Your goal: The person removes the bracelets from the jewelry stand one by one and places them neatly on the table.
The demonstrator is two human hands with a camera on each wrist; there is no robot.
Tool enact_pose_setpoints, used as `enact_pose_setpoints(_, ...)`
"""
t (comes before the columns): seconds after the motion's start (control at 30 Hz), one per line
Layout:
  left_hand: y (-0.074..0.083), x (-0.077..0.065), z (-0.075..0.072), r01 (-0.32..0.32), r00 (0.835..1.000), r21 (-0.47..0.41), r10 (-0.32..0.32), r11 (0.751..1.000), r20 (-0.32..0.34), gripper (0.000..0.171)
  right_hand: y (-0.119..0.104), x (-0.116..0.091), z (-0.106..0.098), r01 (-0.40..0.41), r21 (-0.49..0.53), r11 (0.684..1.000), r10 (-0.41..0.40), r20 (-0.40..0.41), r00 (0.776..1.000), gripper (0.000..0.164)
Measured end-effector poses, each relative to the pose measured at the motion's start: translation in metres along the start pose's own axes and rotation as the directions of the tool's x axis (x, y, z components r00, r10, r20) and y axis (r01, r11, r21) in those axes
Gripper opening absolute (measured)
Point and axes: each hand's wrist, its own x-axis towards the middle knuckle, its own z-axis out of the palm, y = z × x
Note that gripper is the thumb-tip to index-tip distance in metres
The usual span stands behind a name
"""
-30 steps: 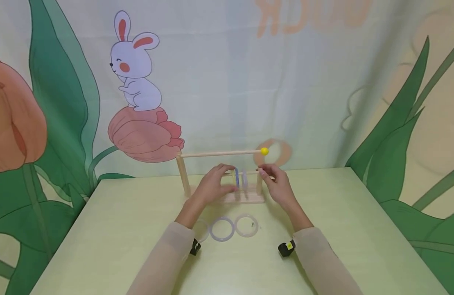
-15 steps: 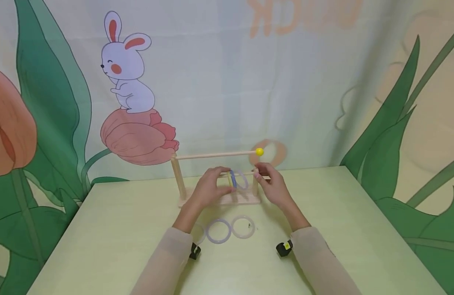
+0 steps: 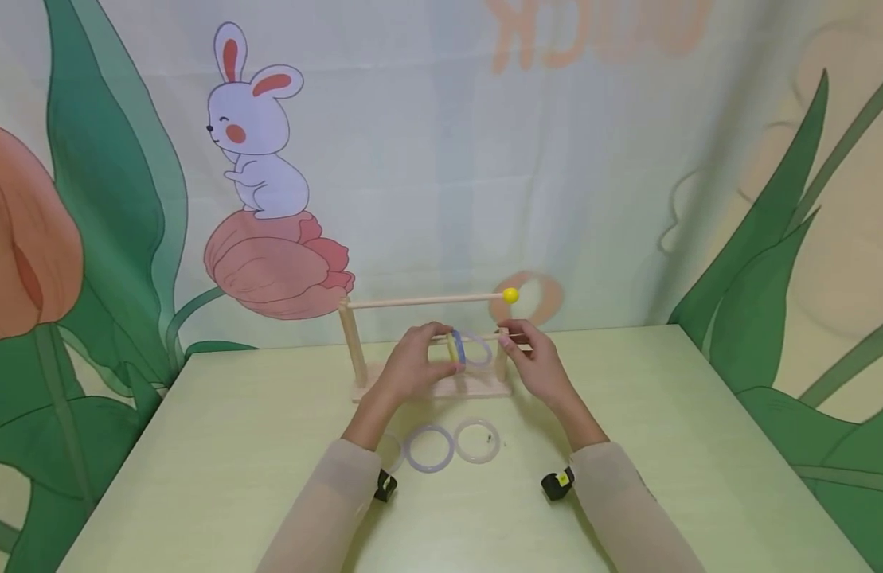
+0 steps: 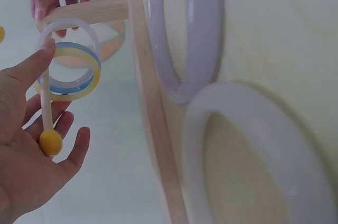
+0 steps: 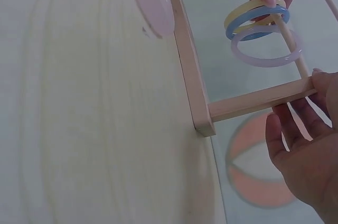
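Observation:
A wooden ring rack (image 3: 477,387) stands on the table, with two horizontal rods and a post at each end. On its lower rod (image 5: 288,36) hang a yellow ring (image 4: 86,91), a blue ring (image 4: 74,45) and a pale purple ring (image 5: 264,62). My left hand (image 3: 410,362) pinches the yellow and blue rings side by side, fingertips at top and bottom. To their right the purple ring leans at a slant, out of its grip. My right hand (image 3: 537,360) grips the top of the short right post (image 5: 259,100) between thumb and fingers.
Three pale rings lie flat in front of the rack: a purple ring (image 3: 410,450), a pinkish ring (image 3: 458,442) and a whitish ring (image 3: 400,454) partly behind my left forearm. The upper rod (image 3: 427,302) ends in a yellow ball (image 3: 510,295). A printed curtain (image 3: 412,159) hangs behind.
The pale purple ring on the lower rod has swung from nearly edge-on to a wider slant. Both hands keep their places on the rings and post. The head view shifts slightly.

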Motion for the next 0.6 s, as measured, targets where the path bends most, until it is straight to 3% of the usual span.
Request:
enact_pose_setpoints(0.27, 0.005, 0.002, -0.010, -0.016, 0.999, -0.009, 0.016, 1.000, 0.042, 0.064, 0.001, 0.000, 0.000, -0.005, 0.019, 1.000, 0.005, 0.003, 1.000, 0.035)
enact_pose_setpoints(0.47, 0.005, 0.000, -0.011, -0.011, 1.000, -0.001, 0.011, 1.000, 0.017, 0.067, 0.004, -0.001, -0.002, -0.017, 0.034, 0.999, 0.016, 0.022, 1.000, 0.038)
enact_pose_setpoints(0.6, 0.007, -0.003, -0.019, -0.010, 1.000, -0.009, 0.009, 1.000, -0.011, 0.069, -0.019, -0.007, -0.005, -0.012, 0.030, 0.999, 0.011, 0.033, 0.999, 0.034)
